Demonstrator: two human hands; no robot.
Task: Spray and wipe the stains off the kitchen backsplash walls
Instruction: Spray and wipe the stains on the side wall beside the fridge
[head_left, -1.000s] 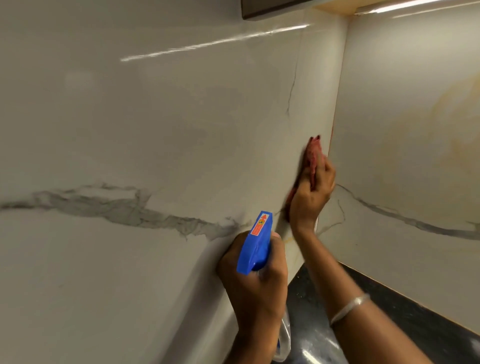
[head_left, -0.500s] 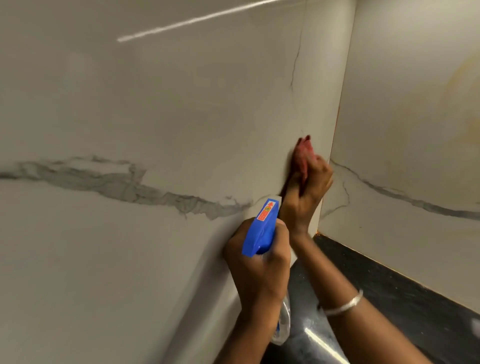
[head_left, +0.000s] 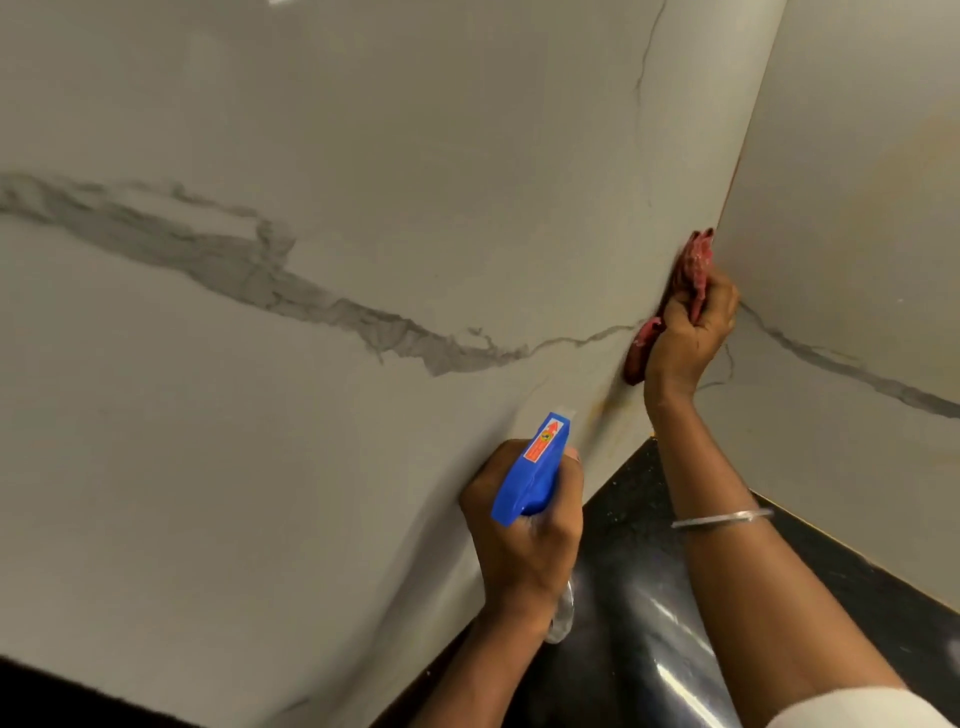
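Two white marble backsplash walls with grey veins meet in a corner: the left wall (head_left: 322, 156) and the right wall (head_left: 852, 218). My right hand (head_left: 691, 332) presses a red cloth (head_left: 693, 260) flat against the left wall beside the corner seam. A yellowish stain (head_left: 605, 405) runs down the left wall just below the cloth. My left hand (head_left: 524, 525) grips a spray bottle (head_left: 532, 467) with a blue trigger head, its nozzle aimed up toward that stain; its clear body hangs below my fist. A faint orange tint shows on the right wall.
A glossy black countertop (head_left: 639, 639) lies below both walls and fills the corner under my arms. A silver bangle (head_left: 722, 518) sits on my right forearm.
The view has tilted down and moved closer to the corner. My right hand with the cloth has slid along the left wall toward the corner seam. The spray bottle stays gripped in my left hand.
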